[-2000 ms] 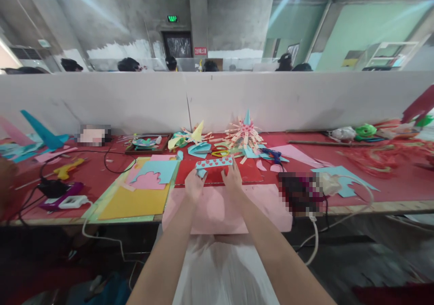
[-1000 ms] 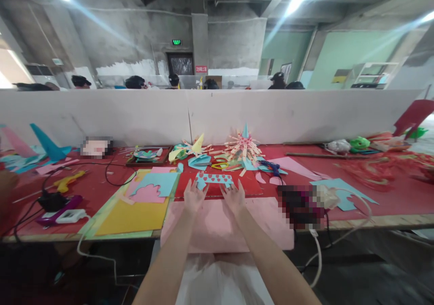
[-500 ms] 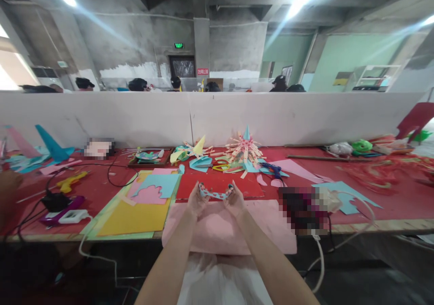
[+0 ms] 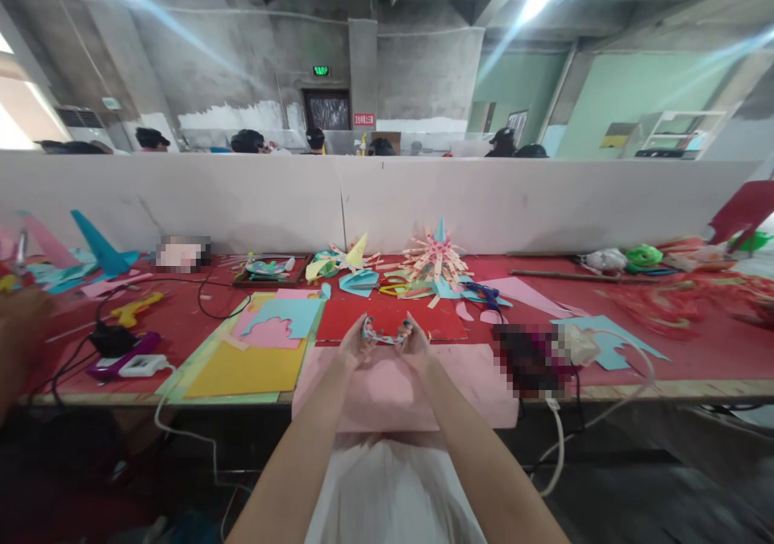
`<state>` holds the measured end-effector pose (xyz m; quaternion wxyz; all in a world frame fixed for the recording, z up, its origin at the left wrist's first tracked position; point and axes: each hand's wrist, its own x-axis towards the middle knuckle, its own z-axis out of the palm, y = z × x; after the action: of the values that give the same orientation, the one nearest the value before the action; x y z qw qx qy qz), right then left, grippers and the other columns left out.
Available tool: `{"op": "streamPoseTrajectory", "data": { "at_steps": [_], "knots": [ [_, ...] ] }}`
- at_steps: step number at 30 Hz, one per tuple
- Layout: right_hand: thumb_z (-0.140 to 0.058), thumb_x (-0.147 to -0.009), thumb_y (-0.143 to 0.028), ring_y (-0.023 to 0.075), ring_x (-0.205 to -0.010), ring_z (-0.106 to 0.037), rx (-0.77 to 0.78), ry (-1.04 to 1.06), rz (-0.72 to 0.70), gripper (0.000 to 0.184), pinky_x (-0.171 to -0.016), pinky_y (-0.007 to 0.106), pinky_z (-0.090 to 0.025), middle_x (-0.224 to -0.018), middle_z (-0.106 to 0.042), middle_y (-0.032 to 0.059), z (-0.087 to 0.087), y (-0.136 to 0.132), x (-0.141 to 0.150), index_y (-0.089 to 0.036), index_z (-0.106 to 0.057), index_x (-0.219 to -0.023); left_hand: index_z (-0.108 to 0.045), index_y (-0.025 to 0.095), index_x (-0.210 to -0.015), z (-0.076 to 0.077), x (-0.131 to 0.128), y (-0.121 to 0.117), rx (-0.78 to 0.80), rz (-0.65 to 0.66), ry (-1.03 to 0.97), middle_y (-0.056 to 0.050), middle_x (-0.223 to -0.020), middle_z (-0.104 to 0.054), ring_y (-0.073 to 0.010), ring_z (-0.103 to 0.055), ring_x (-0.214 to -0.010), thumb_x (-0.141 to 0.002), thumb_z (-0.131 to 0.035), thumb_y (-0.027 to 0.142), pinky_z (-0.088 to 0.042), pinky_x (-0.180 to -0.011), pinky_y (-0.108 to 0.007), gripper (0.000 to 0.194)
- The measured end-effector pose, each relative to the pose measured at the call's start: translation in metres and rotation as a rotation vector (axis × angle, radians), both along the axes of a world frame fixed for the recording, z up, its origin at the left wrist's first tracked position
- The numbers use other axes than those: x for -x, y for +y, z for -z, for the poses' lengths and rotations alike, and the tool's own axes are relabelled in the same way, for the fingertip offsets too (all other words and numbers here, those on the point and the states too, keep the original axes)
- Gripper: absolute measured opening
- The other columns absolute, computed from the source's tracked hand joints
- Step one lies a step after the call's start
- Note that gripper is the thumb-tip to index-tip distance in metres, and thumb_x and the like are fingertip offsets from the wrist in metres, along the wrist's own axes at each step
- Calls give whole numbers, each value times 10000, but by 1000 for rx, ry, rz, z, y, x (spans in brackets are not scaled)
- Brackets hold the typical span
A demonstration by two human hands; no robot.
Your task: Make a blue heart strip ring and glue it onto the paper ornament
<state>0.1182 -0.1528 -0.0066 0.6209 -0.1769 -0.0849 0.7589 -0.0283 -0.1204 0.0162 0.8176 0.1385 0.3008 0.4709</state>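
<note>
A light-blue strip [image 4: 384,339] is held between the two hands, its ends curled, over the near edge of a red sheet [image 4: 342,318]; whether contact is made with that sheet cannot be told. One end is pinched by the left hand [image 4: 354,348], the other by the right hand [image 4: 417,349]; the grip is narrow on both sides. A pink sheet [image 4: 399,395] is laid nearer the body, under the wrists. Beyond the red sheet, a spiky paper model [image 4: 439,255] with a blue cone tip is stood on the red tabletop [image 4: 713,350]. To its right, a dark-blue glue gun [image 4: 484,294] is seen; to the left, a yellow sheet [image 4: 245,371].
</note>
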Motion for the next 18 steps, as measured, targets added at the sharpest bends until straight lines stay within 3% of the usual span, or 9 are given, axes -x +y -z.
{"op": "streamPoseTrajectory", "data": {
  "at_steps": [4, 9, 14, 18],
  "knots": [
    [-511, -880, -265, 47, -321, -468, 52, 37, 20, 405, -411, 141, -424, -357, -452, -94, 0, 0, 1, -182, -427, -492, -608, 164, -738, 6, 0, 4, -83, 13, 15, 21, -530, -615, -90, -577, -402, -869, -482, 173, -455, -396, -168, 182],
    [-530, -845, -183, 55, -363, -512, 121, 31, 195, 284, -445, 146, -446, -397, -518, -87, 4, 4, 3, -187, -517, -562, -597, 176, -713, 16, 0, 9, -131, -78, -30, 24, -586, -630, -91, -604, -477, -855, -521, 224, -511, -518, -200, 168],
    [-554, -794, -235, 96, -617, -645, 66, -138, 364, 143, -656, 231, -536, -614, -651, -44, 13, 9, 2, -212, -556, -653, -621, 214, -819, 23, 0, 14, -164, -211, -62, 33, -723, -663, -70, -623, -618, -841, -526, 190, -507, -651, -189, 99],
    [-471, -790, -284, 132, -734, -654, 11, -268, 464, 116, -824, 344, -536, -709, -656, -6, 21, 13, -3, -230, -545, -719, -613, 221, -823, 23, 2, 15, -228, -268, -89, 16, -822, -666, -82, -625, -713, -838, -522, 205, -505, -757, -229, 94]
  ]
}}
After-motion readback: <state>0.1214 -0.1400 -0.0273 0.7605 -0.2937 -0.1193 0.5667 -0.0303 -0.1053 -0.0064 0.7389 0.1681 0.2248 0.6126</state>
